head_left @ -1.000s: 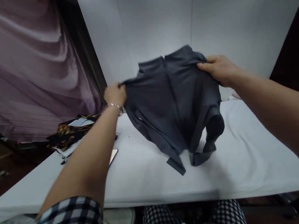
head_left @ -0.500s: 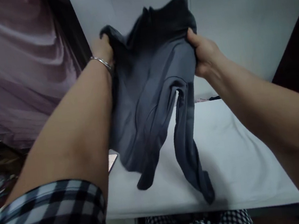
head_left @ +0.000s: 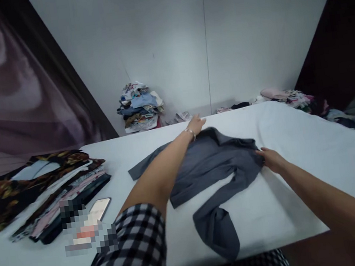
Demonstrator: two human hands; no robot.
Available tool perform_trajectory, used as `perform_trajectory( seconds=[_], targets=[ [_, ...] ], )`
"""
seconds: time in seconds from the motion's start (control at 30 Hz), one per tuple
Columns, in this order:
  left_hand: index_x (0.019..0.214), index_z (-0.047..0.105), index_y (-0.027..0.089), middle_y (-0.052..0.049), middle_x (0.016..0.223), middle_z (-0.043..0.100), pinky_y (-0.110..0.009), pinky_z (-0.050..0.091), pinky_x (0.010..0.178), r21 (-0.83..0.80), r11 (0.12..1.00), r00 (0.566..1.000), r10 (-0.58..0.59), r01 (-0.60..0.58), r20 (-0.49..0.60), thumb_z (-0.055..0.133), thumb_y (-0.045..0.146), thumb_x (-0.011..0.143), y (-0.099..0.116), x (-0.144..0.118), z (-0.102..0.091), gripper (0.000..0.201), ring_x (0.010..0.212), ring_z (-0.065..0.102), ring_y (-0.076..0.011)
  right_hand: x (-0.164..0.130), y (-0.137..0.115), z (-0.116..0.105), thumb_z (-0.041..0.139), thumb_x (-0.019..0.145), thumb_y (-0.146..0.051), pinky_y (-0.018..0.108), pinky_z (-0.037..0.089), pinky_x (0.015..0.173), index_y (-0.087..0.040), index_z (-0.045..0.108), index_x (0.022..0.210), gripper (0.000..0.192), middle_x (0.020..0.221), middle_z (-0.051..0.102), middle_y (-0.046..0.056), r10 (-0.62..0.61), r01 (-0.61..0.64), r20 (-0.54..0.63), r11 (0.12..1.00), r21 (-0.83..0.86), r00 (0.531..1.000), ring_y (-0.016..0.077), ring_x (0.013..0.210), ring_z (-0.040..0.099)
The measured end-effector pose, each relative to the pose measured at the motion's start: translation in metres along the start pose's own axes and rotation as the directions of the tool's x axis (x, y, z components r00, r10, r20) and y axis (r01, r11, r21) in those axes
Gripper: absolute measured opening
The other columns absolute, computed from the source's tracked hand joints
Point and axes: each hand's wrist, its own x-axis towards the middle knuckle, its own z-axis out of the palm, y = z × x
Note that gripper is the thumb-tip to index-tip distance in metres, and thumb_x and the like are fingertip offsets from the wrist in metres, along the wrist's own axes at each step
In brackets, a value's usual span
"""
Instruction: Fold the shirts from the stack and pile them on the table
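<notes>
A dark grey long-sleeved top (head_left: 200, 160) lies spread on the white-covered table, its collar end toward the right. One sleeve bends toward me near the front edge; the other stretches out to the left, partly behind my forearm. My left hand (head_left: 196, 123), with a silver bangle at the wrist, is just beyond the top's far edge, fingers stretched out. Whether it touches the cloth is unclear. At the right end of the garment, my right hand (head_left: 271, 160) pinches the edge near the shoulder, its fingertips partly hidden by fabric.
A row of folded clothes (head_left: 60, 187) lies on the left of the table (head_left: 282, 136), with a phone (head_left: 101, 209) beside it. Behind the far edge stands a clothes stack (head_left: 141, 105) against the wall. More clothes (head_left: 297, 97) lie along the right edge.
The grey top, held up in both hands before, now lies on the table. My left hand has let go of it and moved to its far side. The view has widened.
</notes>
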Motion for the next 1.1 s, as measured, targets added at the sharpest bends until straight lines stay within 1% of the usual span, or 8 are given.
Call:
perform_trajectory(
  seconds=[0.27,0.4,0.53,0.7,0.8,0.9,1.0,1.1],
  targets=[
    [0.114,0.064,0.02,-0.009,0.118,0.063,-0.041,0.04,0.102,0.363,0.928,0.99,0.041,-0.087,0.133,0.054,0.042,0.084,-0.081,-0.202,-0.036,0.039,0.113,0.055,-0.0245,-0.071,0.072,-0.046,0.064,0.072,-0.041,0.045,0.057,0.073,-0.024,0.062,0.118,0.05,0.111,0.065,0.013,-0.276,0.309,0.143,0.884,-0.352,0.951,0.0301,0.087,0.066],
    [0.106,0.067,0.026,-0.006,0.107,0.064,-0.04,0.047,0.089,0.494,0.864,0.991,0.041,-0.1,0.129,0.056,0.038,0.084,-0.088,-0.282,-0.037,0.027,0.1,0.058,-0.0236,-0.143,0.093,-0.008,0.051,0.084,-0.042,0.048,0.052,0.089,-0.034,0.061,0.124,0.042,0.125,0.06,0.007,-0.336,0.656,0.64,0.664,-0.36,0.691,0.03,0.105,0.062],
    [0.11,0.066,0.025,-0.008,0.111,0.063,-0.04,0.046,0.087,0.582,0.81,0.992,-0.004,-0.073,0.129,0.058,0.027,0.082,-0.093,-0.299,-0.022,0.029,0.101,0.056,-0.0247,-0.195,0.104,0.048,0.063,0.079,-0.038,0.049,0.038,0.106,-0.035,0.044,0.14,0.064,0.148,0.038,0.007,-0.243,0.859,0.888,0.442,-0.258,0.391,0.0316,0.131,0.041],
    [0.101,0.067,0.018,-0.009,0.096,0.064,-0.039,0.044,0.082,0.735,0.673,0.987,-0.042,-0.087,0.155,0.047,0.017,0.087,-0.088,-0.28,-0.014,0.024,0.092,0.056,-0.0232,-0.198,0.099,0.086,0.052,0.082,-0.02,0.039,0.05,0.082,-0.021,0.07,0.108,0.031,0.102,0.064,0.012,-0.301,0.88,0.882,0.422,-0.217,0.362,0.0252,0.095,0.06],
    [0.093,0.068,0.017,-0.008,0.089,0.064,-0.039,0.041,0.081,0.764,0.622,0.983,0.05,-0.171,0.179,0.046,0.015,0.088,-0.069,-0.281,-0.017,0.023,0.089,0.055,-0.0224,-0.191,0.071,0.059,0.058,0.082,-0.027,0.033,0.05,0.079,-0.02,0.071,0.091,0.017,0.088,0.066,0.006,-0.439,0.737,0.771,0.673,-0.057,0.461,0.0194,0.084,0.061],
    [0.098,0.066,0.019,-0.006,0.088,0.063,-0.037,0.039,0.083,0.735,0.633,0.969,0.186,-0.244,0.162,0.046,0.014,0.089,-0.05,-0.297,-0.02,0.023,0.089,0.054,-0.0201,-0.191,0.04,0.0,0.071,0.072,-0.033,0.035,0.052,0.076,-0.021,0.07,0.089,0.021,0.087,0.069,0.003,-0.428,0.449,0.542,0.888,0.102,0.723,0.0198,0.079,0.064],
    [0.096,0.066,0.019,-0.005,0.087,0.062,-0.037,0.039,0.083,0.726,0.627,0.959,0.187,-0.283,0.212,0.043,0.012,0.089,-0.045,-0.318,-0.018,0.025,0.086,0.054,-0.0194,-0.189,0.029,-0.06,0.073,0.064,-0.039,0.041,0.055,0.071,-0.025,0.068,0.088,0.028,0.081,0.07,0.002,-0.356,0.25,0.267,0.899,0.359,0.896,0.0219,0.07,0.065],
    [0.091,0.067,0.018,-0.006,0.086,0.062,-0.037,0.04,0.08,0.728,0.634,0.955,0.064,-0.263,0.289,0.041,0.01,0.089,-0.054,-0.33,-0.01,0.027,0.084,0.055,-0.0202,-0.183,0.038,-0.103,0.07,0.061,-0.037,0.043,0.056,0.067,-0.026,0.064,0.078,0.021,0.074,0.069,0.001,-0.254,0.225,0.002,0.86,0.459,0.967,0.0221,0.067,0.065]
  ],
)
